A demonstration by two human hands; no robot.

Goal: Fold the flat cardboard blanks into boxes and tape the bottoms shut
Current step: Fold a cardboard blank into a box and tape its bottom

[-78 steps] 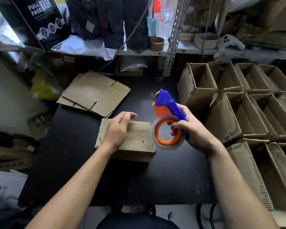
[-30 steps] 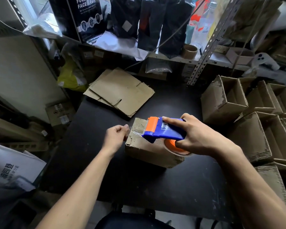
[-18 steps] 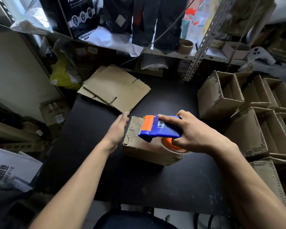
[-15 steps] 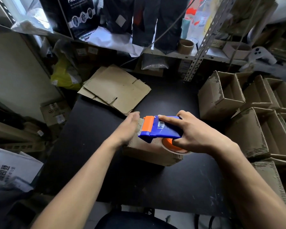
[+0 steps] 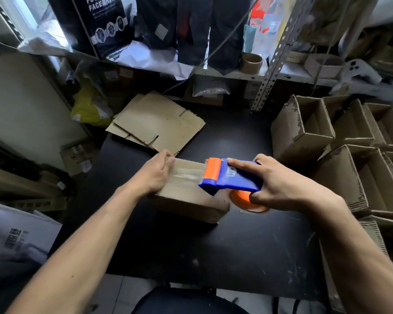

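Observation:
A small folded cardboard box (image 5: pixel 186 200) lies bottom-up on the black table (image 5: pixel 213 245). My left hand (image 5: pixel 156 175) grips its left end, thumb on top over the start of a clear tape strip (image 5: pixel 186 175). My right hand (image 5: pixel 275 184) holds a blue and orange tape dispenser (image 5: pixel 227 176) pressed on the box's top, its orange roll (image 5: pixel 247 201) hanging off the right side. Flat cardboard blanks (image 5: pixel 159 123) are stacked at the table's far left.
Several finished open boxes (image 5: pixel 304 132) are packed along the right side of the table. A metal shelf post (image 5: pixel 272 62) and cluttered shelves rise behind. Paper and cartons (image 5: pixel 16 236) lie on the floor at left.
The dispenser has slid to the right along the box top, laying a strip of clear tape. My left hand has moved onto the box's left end and holds it.

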